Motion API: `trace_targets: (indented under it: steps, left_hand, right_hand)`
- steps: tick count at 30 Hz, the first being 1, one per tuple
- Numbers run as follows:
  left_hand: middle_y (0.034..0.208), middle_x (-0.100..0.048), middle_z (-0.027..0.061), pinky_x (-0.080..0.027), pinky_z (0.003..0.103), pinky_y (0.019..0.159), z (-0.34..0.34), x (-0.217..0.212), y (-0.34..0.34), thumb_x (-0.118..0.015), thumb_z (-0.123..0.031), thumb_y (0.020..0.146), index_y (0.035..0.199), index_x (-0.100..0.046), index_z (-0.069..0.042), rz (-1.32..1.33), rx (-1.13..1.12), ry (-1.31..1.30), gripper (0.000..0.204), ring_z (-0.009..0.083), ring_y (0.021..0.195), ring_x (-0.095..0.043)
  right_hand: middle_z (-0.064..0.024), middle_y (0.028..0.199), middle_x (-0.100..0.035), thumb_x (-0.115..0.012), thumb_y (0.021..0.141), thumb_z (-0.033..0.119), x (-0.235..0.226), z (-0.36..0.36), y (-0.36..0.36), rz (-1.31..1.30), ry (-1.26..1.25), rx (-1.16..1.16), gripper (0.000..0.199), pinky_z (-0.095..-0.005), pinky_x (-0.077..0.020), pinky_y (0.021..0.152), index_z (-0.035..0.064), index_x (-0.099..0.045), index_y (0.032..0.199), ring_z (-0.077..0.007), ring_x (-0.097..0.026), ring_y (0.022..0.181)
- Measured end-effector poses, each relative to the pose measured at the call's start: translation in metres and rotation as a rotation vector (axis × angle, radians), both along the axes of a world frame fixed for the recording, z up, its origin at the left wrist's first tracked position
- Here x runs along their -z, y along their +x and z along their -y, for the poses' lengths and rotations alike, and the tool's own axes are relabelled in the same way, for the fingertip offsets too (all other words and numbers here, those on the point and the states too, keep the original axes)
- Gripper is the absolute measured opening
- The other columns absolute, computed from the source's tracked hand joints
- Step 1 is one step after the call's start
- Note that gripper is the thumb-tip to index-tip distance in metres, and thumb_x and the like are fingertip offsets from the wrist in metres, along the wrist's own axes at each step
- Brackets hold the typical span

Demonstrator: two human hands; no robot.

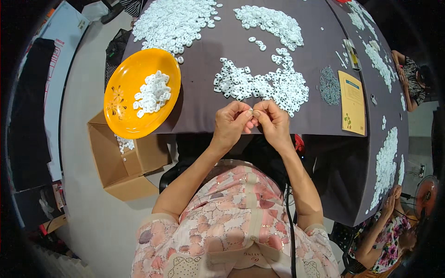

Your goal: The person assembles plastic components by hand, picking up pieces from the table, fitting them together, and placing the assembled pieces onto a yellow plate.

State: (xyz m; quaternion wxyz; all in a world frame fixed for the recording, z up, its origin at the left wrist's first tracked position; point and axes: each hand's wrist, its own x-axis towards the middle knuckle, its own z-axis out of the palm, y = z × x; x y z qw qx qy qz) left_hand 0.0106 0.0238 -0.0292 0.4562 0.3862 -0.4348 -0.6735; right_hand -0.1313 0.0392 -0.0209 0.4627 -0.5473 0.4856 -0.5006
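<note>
My left hand (229, 124) and my right hand (274, 124) meet at the table's front edge, thumbs and fingertips pinched close together. Whatever sits between the fingertips is too small and covered to name. Just beyond them spreads a pile of small white plastic pieces with square holes (273, 85). To the left, an orange-yellow oval bowl (119, 72) with a dark flower print holds a heap of similar white pieces (153, 92); it overhangs the table edge. Right of the near pile lies a heap of tiny grey metal-looking parts (329, 85).
More white pieces form a big heap (174, 21) at far left and another (271, 25) at the back. A yellow notebook (353, 103) lies at right. Below the bowl stands an open cardboard box (104, 153). Two other people work at the right, near a fan (425, 197).
</note>
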Motion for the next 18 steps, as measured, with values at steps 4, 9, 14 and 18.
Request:
trace_targets:
  steps: [4,9,14,18]
  left_hand:
    - [0.074,-0.063,0.0062,-0.05,0.019,0.05,0.0021,-0.0017,-0.0024,-0.054,-0.003,0.088,0.09,-0.059,0.003,-0.02,-0.023,0.003,0.008,0.0072,0.06,-0.059]
    - [0.076,-0.063,0.0083,-0.051,0.021,0.052,0.0066,-0.0013,-0.0045,-0.056,-0.003,0.087,0.091,-0.06,0.004,-0.106,-0.032,0.034,0.009,0.0096,0.063,-0.06]
    - [0.075,-0.063,0.0078,-0.05,0.02,0.052,0.0058,-0.004,-0.0034,-0.055,-0.004,0.088,0.09,-0.058,0.004,-0.068,-0.015,0.01,0.008,0.0091,0.063,-0.061]
    - [0.077,-0.063,0.0073,-0.05,0.021,0.055,0.0032,-0.0053,0.0011,-0.057,-0.005,0.087,0.09,-0.06,0.003,-0.071,-0.003,0.029,0.008,0.0094,0.063,-0.059]
  right_hand:
    - [-0.0009,0.071,-0.059,-0.052,0.089,0.004,-0.0008,0.0001,-0.0008,0.001,0.008,0.016,0.007,-0.0201,-0.0448,0.058,-0.0015,-0.055,0.085,-0.0055,-0.055,0.064]
    - [-0.0016,0.076,-0.061,-0.054,0.089,0.005,0.0028,0.0025,-0.0059,0.125,0.066,0.046,0.011,-0.0199,-0.0468,0.06,-0.0029,-0.058,0.096,-0.0046,-0.056,0.067]
    - [-0.0011,0.075,-0.061,-0.053,0.089,0.005,-0.0022,0.0018,-0.003,0.165,0.081,0.037,0.009,-0.0194,-0.0465,0.061,-0.0023,-0.057,0.095,-0.0051,-0.056,0.066]
    - [-0.0012,0.074,-0.06,-0.053,0.089,0.004,-0.0002,0.0013,-0.0029,0.124,0.078,0.015,0.008,-0.0196,-0.0461,0.06,-0.0016,-0.057,0.093,-0.0054,-0.056,0.065]
